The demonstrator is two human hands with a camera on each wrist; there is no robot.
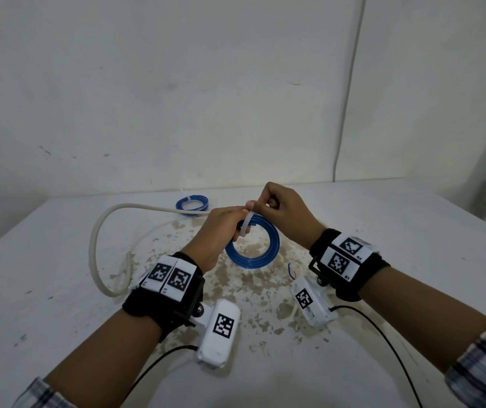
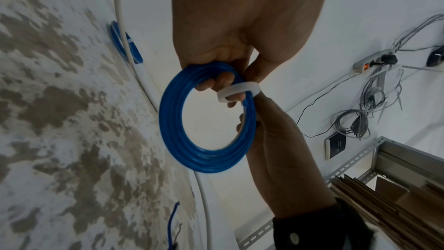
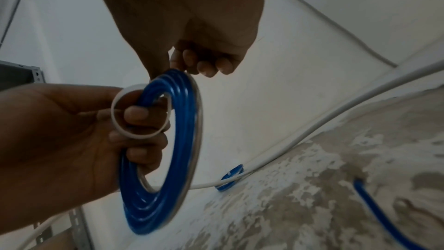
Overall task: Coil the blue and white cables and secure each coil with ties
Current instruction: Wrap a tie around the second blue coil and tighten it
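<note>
your left hand (image 1: 217, 231) holds the round coil of glossy blue cable (image 1: 255, 245) up off the worn white table (image 1: 383, 231), fingers curled through the ring and clamped on its upper left arc, so the coil hangs below and to the right of that hand, between your two wrists. a flat translucent white plastic tie (image 2: 238, 90) is looped loosely round the bundle right where those fingers grip, and in the right wrist view the loop looks wide enough that one of your left fingers sits inside it. your right hand (image 1: 283, 207) is just above the coil's top edge, closed in a pinch, thumb and forefinger on the tail of the tie where it rises from the loop; the other fingers are curled in. the tail runs up and away from the coil toward that hand, so the right hand is the one placed to draw the tie snug, i'd judge, along that line while the left keeps the turns together. watch the finger inside the loop. the thick cream-white cable (image 1: 97, 240) lies uncoiled on the table to your left, and a smaller blue coil with a white tie (image 1: 192, 203) rests near the far edge.
</note>
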